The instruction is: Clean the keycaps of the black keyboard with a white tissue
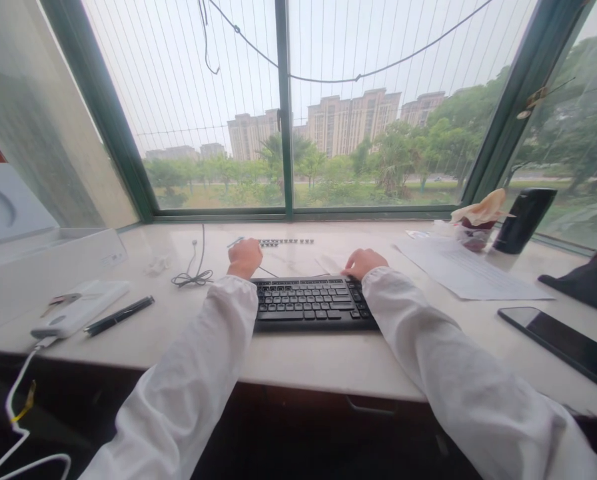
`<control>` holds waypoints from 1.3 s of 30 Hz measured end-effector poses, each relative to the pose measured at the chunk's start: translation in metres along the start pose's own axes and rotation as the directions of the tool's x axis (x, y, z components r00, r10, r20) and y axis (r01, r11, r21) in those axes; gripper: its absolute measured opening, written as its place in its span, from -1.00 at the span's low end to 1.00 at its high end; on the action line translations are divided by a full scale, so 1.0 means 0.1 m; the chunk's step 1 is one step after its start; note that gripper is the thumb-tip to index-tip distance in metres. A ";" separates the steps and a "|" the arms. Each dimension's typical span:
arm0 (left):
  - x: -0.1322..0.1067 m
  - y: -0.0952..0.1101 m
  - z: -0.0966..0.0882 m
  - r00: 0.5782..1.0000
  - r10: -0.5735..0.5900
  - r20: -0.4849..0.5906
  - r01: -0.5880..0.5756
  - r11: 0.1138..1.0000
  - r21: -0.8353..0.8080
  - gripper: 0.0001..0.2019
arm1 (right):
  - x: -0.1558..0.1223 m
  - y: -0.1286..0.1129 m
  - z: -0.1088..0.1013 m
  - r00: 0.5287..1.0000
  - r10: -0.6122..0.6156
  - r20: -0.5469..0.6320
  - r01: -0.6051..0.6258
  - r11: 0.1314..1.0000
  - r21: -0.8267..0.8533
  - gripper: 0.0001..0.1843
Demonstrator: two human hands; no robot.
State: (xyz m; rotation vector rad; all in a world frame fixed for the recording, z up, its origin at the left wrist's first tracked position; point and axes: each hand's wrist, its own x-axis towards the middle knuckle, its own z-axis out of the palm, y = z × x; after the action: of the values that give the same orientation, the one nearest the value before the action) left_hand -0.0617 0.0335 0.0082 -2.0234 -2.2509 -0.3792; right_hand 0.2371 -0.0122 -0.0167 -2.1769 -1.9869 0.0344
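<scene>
A black keyboard (308, 303) lies flat near the front of the white desk, between my forearms. Behind its left end my left hand (245, 258) rests closed, its fingertips hidden from me. Just to its right, small black keycaps (288, 241) are laid out in rows, and a thin bluish object (235, 242) shows beside the knuckles. My right hand (366, 262) is at the keyboard's back right corner, fingers curled and pressed to that edge. Some key spots at the keyboard's upper left look darker than the others.
Left of me are a coiled cable (192, 277), a black pen (120, 315), a white power bank (81, 307) with keys on it, and an open white box (48, 267). On the right are paper sheets (471, 270), a phone (563, 340) and a dark cup (524, 220). A window stands behind.
</scene>
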 end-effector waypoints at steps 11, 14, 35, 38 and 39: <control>0.10 0.02 -0.02 0.998 0.057 0.033 -0.058 0.998 0.033 -0.76 | -0.03 -0.02 -0.03 0.991 0.014 -0.130 -0.013 1.000 0.009 -0.74; 0.29 0.09 0.07 0.982 0.140 0.123 -0.150 0.986 0.073 -0.71 | -0.03 -0.05 -0.01 0.990 0.008 -0.138 -0.010 1.000 -0.014 -0.72; 1.35 0.42 0.63 0.934 0.328 0.142 -0.354 0.904 0.239 -0.69 | -0.08 -0.13 -0.01 0.987 -0.064 -0.147 0.055 0.996 -0.069 -0.72; 1.38 0.42 0.64 0.935 0.324 0.148 -0.352 0.901 0.252 -0.67 | -0.09 -0.14 -0.02 0.988 -0.068 -0.140 0.060 0.996 -0.062 -0.72; 1.39 0.41 0.65 0.935 0.322 0.150 -0.351 0.901 0.254 -0.67 | -0.09 -0.15 -0.03 0.987 -0.070 -0.143 0.062 0.996 -0.058 -0.72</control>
State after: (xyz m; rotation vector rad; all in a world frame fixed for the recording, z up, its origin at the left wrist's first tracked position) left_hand -0.0311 0.1871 -0.0170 -2.2580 -1.8198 0.0715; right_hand 0.2220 -0.0205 -0.0129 -2.0784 -1.9977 -0.1838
